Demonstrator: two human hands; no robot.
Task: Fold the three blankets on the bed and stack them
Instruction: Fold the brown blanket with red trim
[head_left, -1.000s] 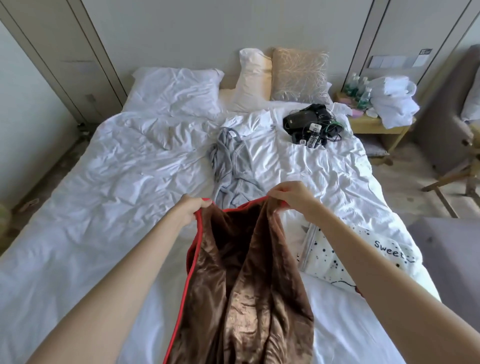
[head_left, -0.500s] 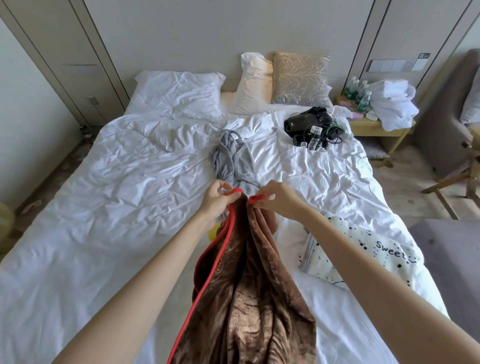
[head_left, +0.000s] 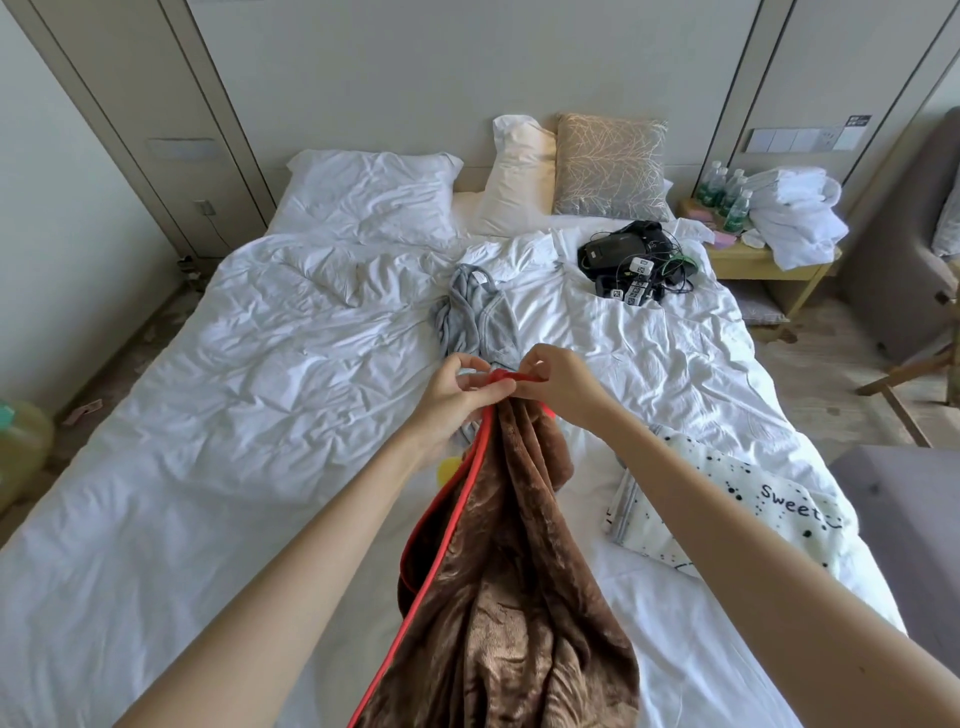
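A brown fleece blanket (head_left: 509, 582) with a red hem hangs down in front of me over the bed (head_left: 218, 415). My left hand (head_left: 452, 395) and my right hand (head_left: 558, 384) pinch its two top corners, held together at the red edge. A grey blanket (head_left: 480, 322) lies crumpled in the middle of the bed just beyond my hands. A white blanket (head_left: 727, 499) with black dots and the word "Sweet" lies folded at the bed's right edge.
A black bag with tangled cables (head_left: 636, 265) sits on the bed near the pillows (head_left: 374, 192). A small yellow object (head_left: 448, 470) peeks out under my left wrist. At the right stand a bedside table (head_left: 769, 260) with bottles and white towels, a wooden chair and a grey bench.
My hands, spread apart a second ago, have come together and brought the brown blanket's two top corners to meet. The blanket now hangs doubled and narrower.
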